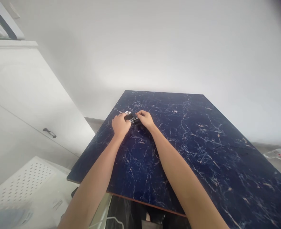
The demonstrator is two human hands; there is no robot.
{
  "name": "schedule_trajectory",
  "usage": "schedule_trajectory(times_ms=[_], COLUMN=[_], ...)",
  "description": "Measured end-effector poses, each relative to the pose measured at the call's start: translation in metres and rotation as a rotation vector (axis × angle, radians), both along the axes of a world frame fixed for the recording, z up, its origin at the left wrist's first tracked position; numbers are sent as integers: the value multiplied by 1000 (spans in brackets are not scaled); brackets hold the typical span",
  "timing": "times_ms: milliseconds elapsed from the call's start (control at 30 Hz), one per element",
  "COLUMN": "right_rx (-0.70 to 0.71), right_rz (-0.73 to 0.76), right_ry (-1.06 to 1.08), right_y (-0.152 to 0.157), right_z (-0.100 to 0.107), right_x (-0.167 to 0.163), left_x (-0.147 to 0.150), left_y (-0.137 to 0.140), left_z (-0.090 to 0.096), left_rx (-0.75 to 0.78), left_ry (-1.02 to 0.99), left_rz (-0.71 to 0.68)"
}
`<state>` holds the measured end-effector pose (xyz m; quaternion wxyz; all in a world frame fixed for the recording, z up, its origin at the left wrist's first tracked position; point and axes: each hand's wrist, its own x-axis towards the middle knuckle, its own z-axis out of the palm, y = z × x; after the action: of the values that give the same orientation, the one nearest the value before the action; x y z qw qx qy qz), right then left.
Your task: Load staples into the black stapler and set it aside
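A small black and silver object lies low over the dark blue marbled tabletop, between my two hands. It is too small in view for me to tell its kind. My left hand is closed round its left side, with the thumb along the near edge. At its right end, my right hand is closed in a pinch, and the fingertips partly hide that end. Just beyond my left fingers shows a small white piece; whether it is joined to the object I cannot tell.
The table's far edge stands near a white wall. On the left is a white cabinet with a dark handle. Below it sits a white perforated container. A clear plastic item lies past the table's right edge.
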<state>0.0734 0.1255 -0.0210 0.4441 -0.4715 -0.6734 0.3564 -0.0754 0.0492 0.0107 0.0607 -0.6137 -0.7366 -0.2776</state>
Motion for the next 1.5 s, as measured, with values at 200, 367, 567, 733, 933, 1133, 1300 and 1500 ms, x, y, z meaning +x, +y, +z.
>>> schedule_trajectory(times_ms=[200,367,567,733,933,1133,1300,1500], right_rx=[90,88,23,-31,-137,-83,35,155], right_rz=[134,194,292,231,-180,-277,-352,-249], right_ry=[-249,-220,-75,143,297,81,-186,-355], right_y=[-12,-9,2,6,19,11,-4,-17], right_z=[9,10,2,-5,-14,-10,1,9], right_x=[0,3,10,10,11,14,10,0], left_x=[0,1,1,1,1,1,2,1], left_y=[-1,-2,-2,-2,-2,-1,-2,-3], left_z=[1,3,4,4,4,5,5,4], left_rx=[-10,-27,-39,-41,-24,-39,-36,-50], left_ry=[-5,-24,-12,-8,-17,-24,-23,-6], left_rz=[-14,-14,-11,-14,-20,-19,-21,-23])
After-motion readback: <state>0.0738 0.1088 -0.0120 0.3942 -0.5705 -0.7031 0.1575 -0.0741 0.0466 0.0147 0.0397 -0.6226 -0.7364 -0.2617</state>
